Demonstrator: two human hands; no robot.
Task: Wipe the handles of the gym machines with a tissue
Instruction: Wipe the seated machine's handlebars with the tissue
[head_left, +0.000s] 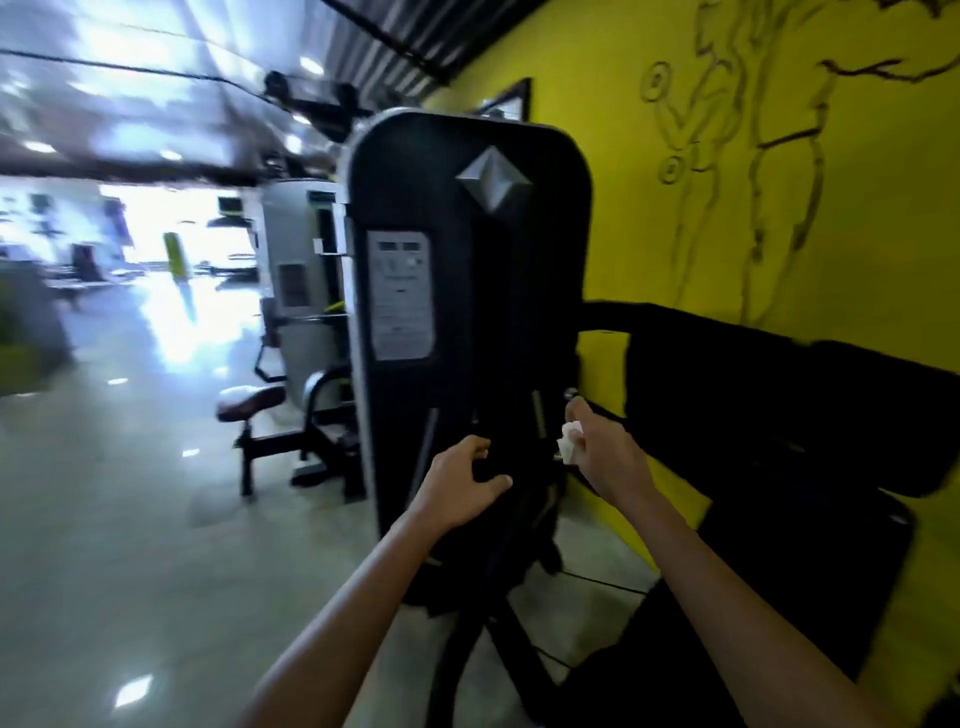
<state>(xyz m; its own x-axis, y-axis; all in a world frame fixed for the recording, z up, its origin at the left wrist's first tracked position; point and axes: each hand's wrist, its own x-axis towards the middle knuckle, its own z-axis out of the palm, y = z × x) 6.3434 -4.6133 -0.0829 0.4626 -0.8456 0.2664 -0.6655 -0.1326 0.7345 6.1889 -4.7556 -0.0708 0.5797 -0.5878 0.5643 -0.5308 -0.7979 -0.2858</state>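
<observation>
A tall black gym machine (467, 291) with a grey label stands right in front of me, beside the yellow wall. My left hand (462, 480) curls round a dark handle (493, 470) low on the machine's front. My right hand (597, 452) holds a crumpled white tissue (570, 441) at the machine's right edge, just below a small metal knob (570, 393). The whole view is blurred by motion, and the dark handle is hard to tell apart from the black shroud.
A black padded part (779, 405) of the machine juts out at the right along the yellow wall (779, 182). Behind at the left stand a grey machine (296, 291) and a brown seat (249, 402). Glossy floor (130, 493) spreads to the left.
</observation>
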